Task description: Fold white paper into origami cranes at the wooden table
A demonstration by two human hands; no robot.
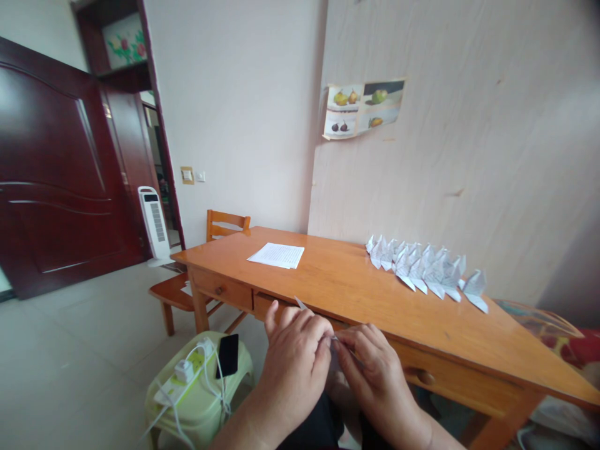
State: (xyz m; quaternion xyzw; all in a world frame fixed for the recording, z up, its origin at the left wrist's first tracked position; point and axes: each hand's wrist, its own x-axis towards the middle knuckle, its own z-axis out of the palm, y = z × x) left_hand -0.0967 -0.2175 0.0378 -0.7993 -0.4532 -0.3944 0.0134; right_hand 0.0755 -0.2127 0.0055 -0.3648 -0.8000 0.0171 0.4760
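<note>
By wooden table | 2 hands pinch pointed paper | angular folded papers on top

you get soft, fairly bright light, with pale glare on the door and floor, and shadow on the wall at far right. lens distortion stretches the edges; your left hand and right hand look slightly soft.

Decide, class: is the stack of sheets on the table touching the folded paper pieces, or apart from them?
Apart. The head view shows a wide stretch of tabletop between the stack of sheets and the folded paper pieces.
</note>
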